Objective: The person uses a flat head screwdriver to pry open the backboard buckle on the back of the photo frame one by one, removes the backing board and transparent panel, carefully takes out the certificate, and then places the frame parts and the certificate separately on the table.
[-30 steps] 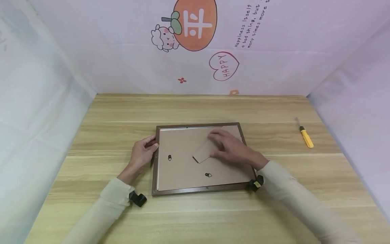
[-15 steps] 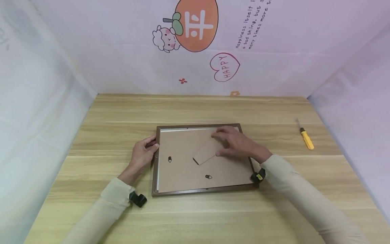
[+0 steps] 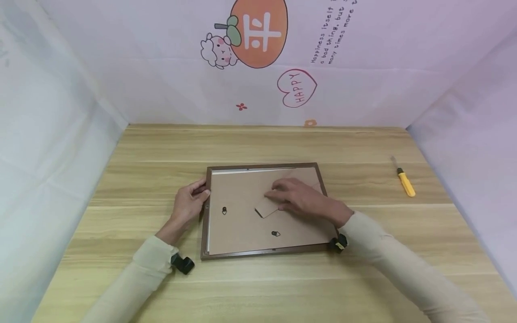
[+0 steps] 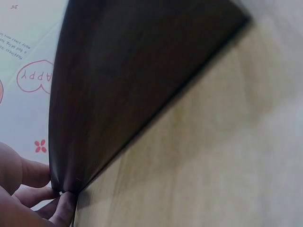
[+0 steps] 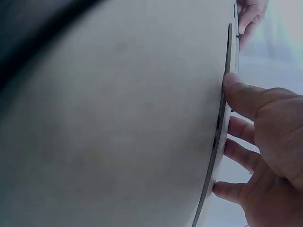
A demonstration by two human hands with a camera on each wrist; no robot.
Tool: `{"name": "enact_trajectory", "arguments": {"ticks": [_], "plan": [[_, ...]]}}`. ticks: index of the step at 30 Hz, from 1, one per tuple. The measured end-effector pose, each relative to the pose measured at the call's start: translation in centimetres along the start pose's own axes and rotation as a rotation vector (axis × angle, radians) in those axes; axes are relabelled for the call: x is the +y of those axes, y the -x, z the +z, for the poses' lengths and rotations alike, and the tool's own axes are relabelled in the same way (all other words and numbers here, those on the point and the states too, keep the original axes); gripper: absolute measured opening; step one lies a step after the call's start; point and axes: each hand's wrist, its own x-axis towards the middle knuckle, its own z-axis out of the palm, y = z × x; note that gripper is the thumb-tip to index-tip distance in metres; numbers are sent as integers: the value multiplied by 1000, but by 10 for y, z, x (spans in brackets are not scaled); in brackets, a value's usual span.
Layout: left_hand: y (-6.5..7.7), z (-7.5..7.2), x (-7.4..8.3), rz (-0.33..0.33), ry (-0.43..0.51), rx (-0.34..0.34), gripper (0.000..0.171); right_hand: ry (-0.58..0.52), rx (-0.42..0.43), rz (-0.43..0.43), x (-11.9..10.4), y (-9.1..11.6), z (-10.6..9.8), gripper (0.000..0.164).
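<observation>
Picture frame (image 3: pixel 206 229) is laid face down at the middle of the desk (image 3: pixel 161 148), its brown rim set around a tan backing board (image 3: pixel 238 193). A white margin is left showing along the board's far and left edges. Two small black hangers (image 3: pixel 224 210) are fixed to the board, one toward the left side and one toward the near side, and between them a slanting tan flap (image 3: pixel 267 207) is seen, its dark short end turned toward the left. The frame's left side is held by the left hand (image 3: pixel 189 202), its edge pinched between thumb and fingers. The right hand (image 3: pixel 300 197) is laid over the flap with its fingers spread and lightly bent; in the right wrist view the fingertips are seen touching at the flap, the thumb apart from the rest. Both arms are covered by cream sleeves (image 3: pixel 141 269), and a black device (image 3: pixel 183 264) is worn at each wrist. Well apart, on the right of the desk, a yellow-handled screwdriver (image 3: pixel 405 183) is placed.
</observation>
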Motion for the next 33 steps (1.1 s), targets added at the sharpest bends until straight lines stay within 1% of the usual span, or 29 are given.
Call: {"name": "enact_trajectory", "arguments": {"ticks": [4, 11, 16, 19, 22, 28, 30, 33], "plan": [[0, 1, 0, 3, -1, -6, 49, 11, 33, 10, -6, 2, 1, 43], [-1, 1, -1, 7, 6, -18, 49, -8, 49, 20, -8, 4, -2, 44], [-2, 0, -1, 22, -1, -33, 50, -24, 85, -11, -10, 5, -6, 45], [-2, 0, -2, 19, -11, -30, 50, -30, 71, -28, -12, 5, -5, 44], [-3, -1, -1, 2, 3, -29, 50, -20, 53, -30, -15, 6, -3, 43], [-5, -5, 0, -15, 33, -40, 51, 5, 56, -39, -20, 6, 2, 44], [-5, -6, 0, -14, 27, -38, 51, -16, 32, -14, -21, 5, 3, 47], [-5, -7, 0, -9, 18, -39, 50, -116, -21, 64, -20, 4, 3, 50]]}}
